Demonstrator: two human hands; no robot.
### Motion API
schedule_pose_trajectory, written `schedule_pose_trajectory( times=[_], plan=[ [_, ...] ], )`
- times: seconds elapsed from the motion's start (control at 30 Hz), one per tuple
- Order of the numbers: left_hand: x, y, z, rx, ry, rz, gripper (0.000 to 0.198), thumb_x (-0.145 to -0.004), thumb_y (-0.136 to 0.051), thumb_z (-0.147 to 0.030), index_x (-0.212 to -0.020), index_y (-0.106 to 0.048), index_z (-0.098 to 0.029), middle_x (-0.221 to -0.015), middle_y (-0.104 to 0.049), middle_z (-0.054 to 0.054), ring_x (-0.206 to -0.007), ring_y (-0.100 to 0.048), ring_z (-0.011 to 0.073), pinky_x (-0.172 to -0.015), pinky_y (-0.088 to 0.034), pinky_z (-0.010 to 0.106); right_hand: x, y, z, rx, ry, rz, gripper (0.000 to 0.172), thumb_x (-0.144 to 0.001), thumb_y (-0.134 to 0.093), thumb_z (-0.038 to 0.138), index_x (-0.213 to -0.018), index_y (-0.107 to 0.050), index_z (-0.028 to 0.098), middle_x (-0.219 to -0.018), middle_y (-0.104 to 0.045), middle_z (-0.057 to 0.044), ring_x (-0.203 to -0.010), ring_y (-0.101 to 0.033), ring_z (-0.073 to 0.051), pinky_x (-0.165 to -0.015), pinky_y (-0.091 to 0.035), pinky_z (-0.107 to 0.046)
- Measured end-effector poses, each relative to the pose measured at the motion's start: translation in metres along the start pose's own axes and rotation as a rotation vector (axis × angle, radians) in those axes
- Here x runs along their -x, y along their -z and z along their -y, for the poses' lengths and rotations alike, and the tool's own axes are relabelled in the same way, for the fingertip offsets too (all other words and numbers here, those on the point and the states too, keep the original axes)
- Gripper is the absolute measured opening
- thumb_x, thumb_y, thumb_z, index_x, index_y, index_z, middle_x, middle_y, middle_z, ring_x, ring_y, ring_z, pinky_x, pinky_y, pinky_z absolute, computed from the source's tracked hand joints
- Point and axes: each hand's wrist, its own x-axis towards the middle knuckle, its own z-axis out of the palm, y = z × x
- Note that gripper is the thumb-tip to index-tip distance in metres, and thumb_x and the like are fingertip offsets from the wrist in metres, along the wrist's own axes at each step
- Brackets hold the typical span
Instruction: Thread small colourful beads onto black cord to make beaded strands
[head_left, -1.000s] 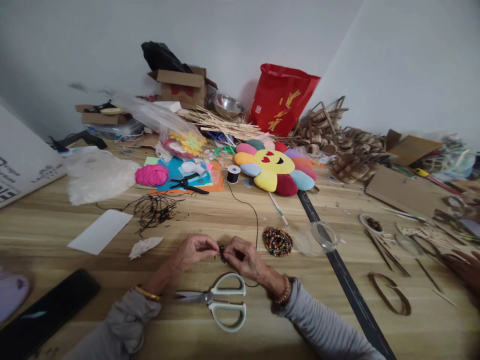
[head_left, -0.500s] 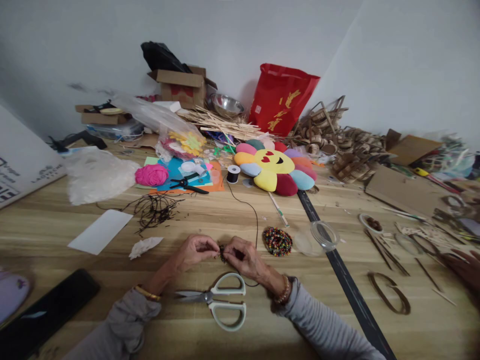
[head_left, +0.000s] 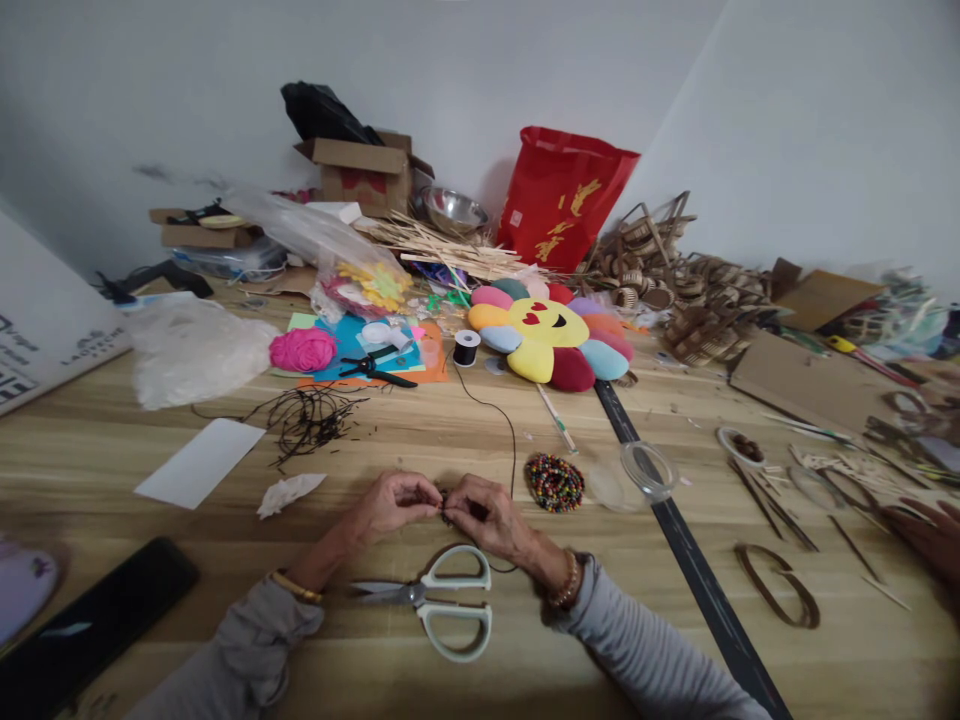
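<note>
My left hand (head_left: 394,504) and my right hand (head_left: 487,517) meet at the middle of the wooden table (head_left: 465,440), fingertips pinched together on a small dark beaded piece (head_left: 444,503) on black cord. The thin black cord (head_left: 510,430) runs from my right hand up to a black spool (head_left: 466,347). A heap of multicoloured beads (head_left: 555,482) lies just right of my right hand. White-handled scissors (head_left: 439,600) lie between my forearms, near the front.
A flower-shaped plush cushion (head_left: 551,338), a red bag (head_left: 564,195), cardboard boxes (head_left: 367,170) and woven strips (head_left: 675,290) crowd the back. A clear lid (head_left: 649,468), a black strip (head_left: 690,560), a black phone (head_left: 90,625), white paper (head_left: 201,462) and tangled black thread (head_left: 307,418) lie around. Another person's hand (head_left: 930,535) shows at the right edge.
My fingertips have closed slightly tighter together on the beaded piece; otherwise nothing has visibly moved.
</note>
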Motion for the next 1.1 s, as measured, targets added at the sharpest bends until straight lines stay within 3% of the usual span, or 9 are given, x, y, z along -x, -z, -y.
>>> schedule_pose_trajectory(
  times=[0.43,0.63,0.8,1.1],
  plan=[
    [-0.0004,-0.002,0.0038,0.026,-0.015,0.033,0.022,-0.061,-0.077,-0.03,-0.068,-0.064,-0.014,-0.067,-0.068,0.002,-0.063,-0.06,0.0136,-0.064,-0.047,0.025,-0.0001,0.001,0.0038,-0.032,-0.024,-0.016,0.022,-0.088,-0.059,0.035,-0.081,-0.063,0.015,-0.071,-0.061,-0.004,-0.062,-0.055,-0.012,-0.056,-0.045,-0.022],
    [-0.0008,-0.0041,0.0028,-0.032,-0.102,0.035,0.019,-0.066,-0.074,-0.031,-0.065,-0.066,-0.013,-0.069,-0.067,0.003,-0.066,-0.059,0.0149,-0.065,-0.045,0.026,0.0012,0.0011,0.002,-0.057,0.015,0.004,0.016,-0.086,-0.061,0.032,-0.087,-0.062,0.016,-0.074,-0.057,-0.003,-0.063,-0.052,-0.012,-0.057,-0.042,-0.022],
    [-0.0002,-0.0027,-0.0016,-0.069,-0.14,0.021,0.019,-0.068,-0.072,-0.032,-0.067,-0.067,-0.013,-0.072,-0.066,0.004,-0.07,-0.059,0.0163,-0.067,-0.044,0.027,0.0018,0.0011,0.0008,-0.019,0.044,0.04,0.015,-0.089,-0.055,0.028,-0.08,-0.059,0.016,-0.073,-0.056,-0.003,-0.065,-0.052,-0.013,-0.058,-0.041,-0.023],
    [0.0006,-0.0042,0.0022,-0.085,-0.139,0.0,0.021,-0.069,-0.071,-0.034,-0.068,-0.069,-0.013,-0.068,-0.066,0.003,-0.066,-0.057,0.015,-0.064,-0.044,0.025,0.0037,-0.0008,0.0031,-0.098,-0.069,0.032,0.019,-0.086,-0.059,0.033,-0.083,-0.062,0.015,-0.068,-0.059,-0.001,-0.058,-0.051,-0.01,-0.055,-0.042,-0.02]
  ],
)
